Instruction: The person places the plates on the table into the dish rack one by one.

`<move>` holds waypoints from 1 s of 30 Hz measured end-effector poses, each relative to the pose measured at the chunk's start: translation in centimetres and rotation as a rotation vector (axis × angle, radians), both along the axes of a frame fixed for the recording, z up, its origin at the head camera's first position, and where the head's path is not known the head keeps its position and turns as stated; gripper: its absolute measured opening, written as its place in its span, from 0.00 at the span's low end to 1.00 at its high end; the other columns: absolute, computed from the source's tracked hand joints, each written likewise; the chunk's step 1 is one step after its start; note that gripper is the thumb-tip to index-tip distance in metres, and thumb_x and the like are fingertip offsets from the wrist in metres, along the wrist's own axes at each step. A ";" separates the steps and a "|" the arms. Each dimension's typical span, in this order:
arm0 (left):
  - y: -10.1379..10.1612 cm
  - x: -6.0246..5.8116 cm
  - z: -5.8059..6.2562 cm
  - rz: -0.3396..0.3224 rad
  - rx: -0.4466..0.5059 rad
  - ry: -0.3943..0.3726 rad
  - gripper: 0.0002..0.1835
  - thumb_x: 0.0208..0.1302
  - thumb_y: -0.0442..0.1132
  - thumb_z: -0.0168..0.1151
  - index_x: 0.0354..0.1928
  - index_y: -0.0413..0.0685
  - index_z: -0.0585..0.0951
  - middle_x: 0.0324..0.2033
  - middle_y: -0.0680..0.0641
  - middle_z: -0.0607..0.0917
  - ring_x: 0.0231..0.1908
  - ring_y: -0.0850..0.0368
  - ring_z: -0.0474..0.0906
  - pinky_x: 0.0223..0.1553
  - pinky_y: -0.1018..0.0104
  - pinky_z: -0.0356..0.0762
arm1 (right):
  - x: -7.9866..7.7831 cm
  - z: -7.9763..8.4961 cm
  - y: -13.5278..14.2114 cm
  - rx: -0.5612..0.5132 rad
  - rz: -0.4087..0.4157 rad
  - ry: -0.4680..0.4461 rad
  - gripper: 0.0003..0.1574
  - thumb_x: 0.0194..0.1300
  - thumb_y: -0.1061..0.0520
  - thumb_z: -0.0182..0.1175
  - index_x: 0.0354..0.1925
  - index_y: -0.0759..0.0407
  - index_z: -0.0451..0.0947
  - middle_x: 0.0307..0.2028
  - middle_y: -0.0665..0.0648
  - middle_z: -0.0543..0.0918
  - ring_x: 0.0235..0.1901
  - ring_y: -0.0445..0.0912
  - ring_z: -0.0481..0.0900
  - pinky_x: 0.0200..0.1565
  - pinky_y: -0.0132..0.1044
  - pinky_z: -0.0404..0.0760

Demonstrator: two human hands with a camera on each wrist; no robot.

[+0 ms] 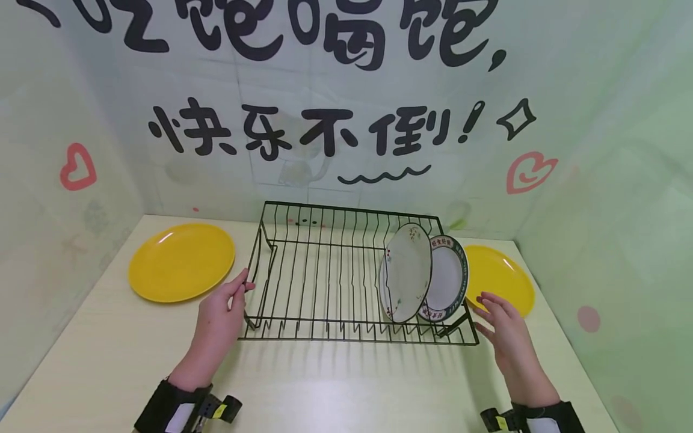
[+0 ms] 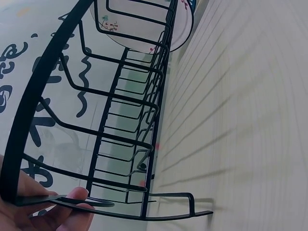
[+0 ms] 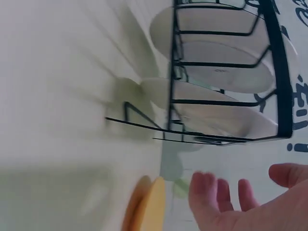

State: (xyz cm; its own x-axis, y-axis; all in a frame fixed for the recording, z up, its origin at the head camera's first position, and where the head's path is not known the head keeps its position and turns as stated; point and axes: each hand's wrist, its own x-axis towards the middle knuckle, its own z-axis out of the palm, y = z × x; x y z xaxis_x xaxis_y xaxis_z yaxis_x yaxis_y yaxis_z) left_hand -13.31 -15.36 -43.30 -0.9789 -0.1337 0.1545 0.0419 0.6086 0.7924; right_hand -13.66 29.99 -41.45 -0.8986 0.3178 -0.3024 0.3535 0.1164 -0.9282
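A black wire dish rack (image 1: 319, 319) stands on the table, with plates leaning in its right end. The front one is a white plate with small flowers (image 1: 407, 273); right of it is a plate with a dark patterned rim (image 1: 445, 279). At the rack's left end my left hand (image 1: 223, 310) pinches the frame; in the left wrist view its fingers (image 2: 72, 211) curl round the end wire. My right hand (image 1: 506, 328) hovers just off the right end, fingers loosely spread and holding nothing. In the right wrist view a gap separates that hand (image 3: 250, 207) from the rack.
A yellow plate (image 1: 181, 263) lies on the pale table (image 1: 346, 385) left of the rack. More yellow plate (image 1: 498, 278) shows at the right, behind my right hand. Printed fabric walls (image 1: 346, 180) enclose the back and both sides.
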 end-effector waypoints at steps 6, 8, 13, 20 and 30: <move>-0.1 -0.1 0.2 -0.003 0.017 -0.021 0.23 0.72 0.33 0.46 0.68 0.42 0.65 0.50 0.42 0.82 0.13 0.61 0.56 0.14 0.73 0.61 | 0.4 -1.5 -0.6 -0.014 0.066 0.042 0.35 0.72 0.44 0.47 0.67 0.64 0.59 0.54 0.46 0.70 0.53 0.42 0.68 0.47 0.25 0.76; -0.1 -0.1 0.1 0.002 0.012 -0.017 0.23 0.72 0.33 0.46 0.67 0.42 0.66 0.50 0.42 0.82 0.13 0.61 0.56 0.14 0.73 0.61 | 0.2 -1.6 -0.8 -0.027 0.068 0.064 0.34 0.71 0.44 0.49 0.66 0.64 0.61 0.49 0.41 0.73 0.53 0.41 0.70 0.49 0.25 0.75; -0.1 -0.1 0.0 0.010 0.003 -0.010 0.22 0.72 0.32 0.46 0.67 0.40 0.67 0.48 0.41 0.83 0.16 0.59 0.57 0.15 0.73 0.61 | -0.1 -1.9 -1.4 -0.059 0.034 0.096 0.32 0.71 0.48 0.51 0.65 0.67 0.65 0.40 0.38 0.78 0.46 0.36 0.78 0.50 0.22 0.74; 0.0 0.0 -0.1 0.007 -0.001 -0.001 0.22 0.71 0.32 0.47 0.66 0.40 0.67 0.48 0.41 0.83 0.17 0.59 0.58 0.15 0.73 0.61 | -0.3 -1.4 -1.7 -0.001 -0.012 0.100 0.31 0.69 0.49 0.54 0.62 0.67 0.68 0.33 0.36 0.80 0.41 0.35 0.78 0.47 0.18 0.72; 0.0 0.0 -0.2 0.009 0.009 -0.007 0.22 0.72 0.33 0.46 0.67 0.41 0.67 0.49 0.42 0.82 0.15 0.60 0.57 0.14 0.73 0.61 | -0.6 -1.7 -1.4 0.042 -0.046 0.057 0.29 0.66 0.47 0.57 0.59 0.63 0.73 0.33 0.36 0.80 0.41 0.37 0.77 0.59 0.32 0.70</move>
